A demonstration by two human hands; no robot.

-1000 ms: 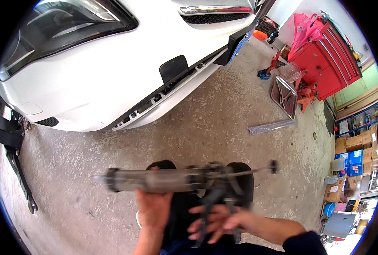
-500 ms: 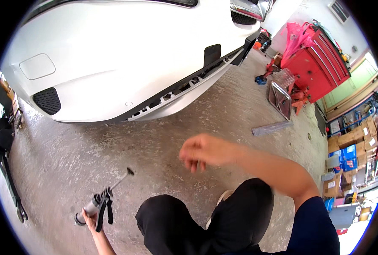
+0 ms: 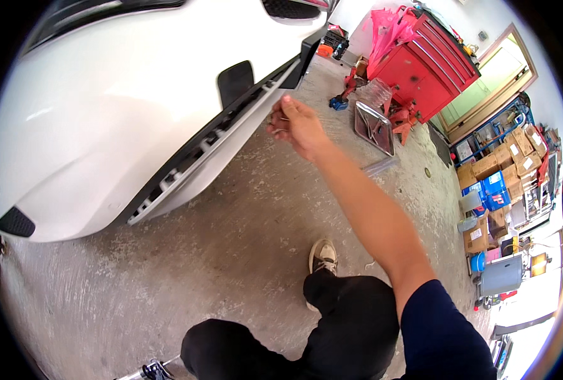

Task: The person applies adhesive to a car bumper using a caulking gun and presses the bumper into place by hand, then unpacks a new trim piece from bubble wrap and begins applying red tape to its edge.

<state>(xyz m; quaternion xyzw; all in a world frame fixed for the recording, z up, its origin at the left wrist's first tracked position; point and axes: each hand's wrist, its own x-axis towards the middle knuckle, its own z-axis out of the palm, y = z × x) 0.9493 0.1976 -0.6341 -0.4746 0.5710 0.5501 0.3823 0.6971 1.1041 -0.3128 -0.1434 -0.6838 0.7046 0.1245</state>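
The white car bumper fills the upper left, with a long white lower strip along its gapped, black edge and a black flap above. My right hand is just beside the strip's right part, fingers curled; anything in them is too small to make out. At the bottom edge, left of my knee, part of a metal caulking gun shows. My left hand is out of view.
A red tool cabinet stands back right. Near it are a metal tray, red jack stands and a clear wrapped length on the floor. Stacked cartons line the right. My shoe and knees are below.
My right hand has moved up to the bumper's lower strip. The caulking gun, earlier held in my left hand, has dropped mostly out of view with that hand. My view has shifted.
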